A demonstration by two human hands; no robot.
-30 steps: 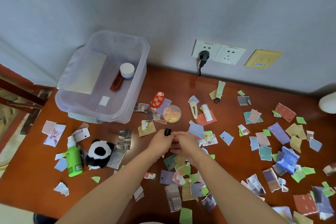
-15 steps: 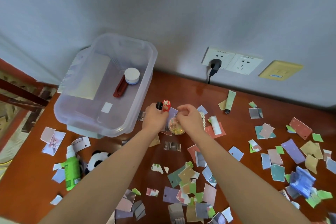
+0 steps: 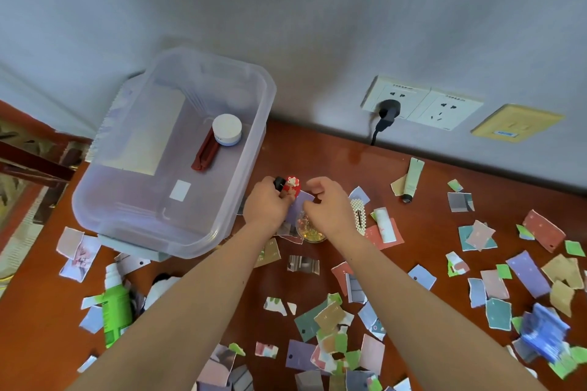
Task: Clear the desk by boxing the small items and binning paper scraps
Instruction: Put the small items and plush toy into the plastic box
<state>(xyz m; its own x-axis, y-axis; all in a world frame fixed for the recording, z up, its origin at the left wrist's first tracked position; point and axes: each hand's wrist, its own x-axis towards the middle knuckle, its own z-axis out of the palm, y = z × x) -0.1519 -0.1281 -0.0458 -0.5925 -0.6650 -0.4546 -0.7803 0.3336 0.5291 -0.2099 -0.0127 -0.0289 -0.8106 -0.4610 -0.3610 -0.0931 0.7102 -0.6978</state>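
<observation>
Just beside the clear plastic box [image 3: 265, 111] on the tabletop [image 3: 320, 154], the left hand [image 3: 265, 204] pinches a small black object [image 3: 279, 183] and a red hair clip [image 3: 293, 188], while the right hand [image 3: 328, 205], fingers curled, is above a glitter dish [image 3: 313, 233], its grip unclear.

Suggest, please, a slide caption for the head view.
Left hand holds a black item and red clip beside the clear box; right hand hovers over scattered paper scraps.

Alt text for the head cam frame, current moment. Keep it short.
Seen from above, a person's left hand grips a small black item next to a red hair clip, beside a clear plastic box; the right hand hovers curled over a glitter dish. Torn paper scraps litter the wooden desk.
</observation>
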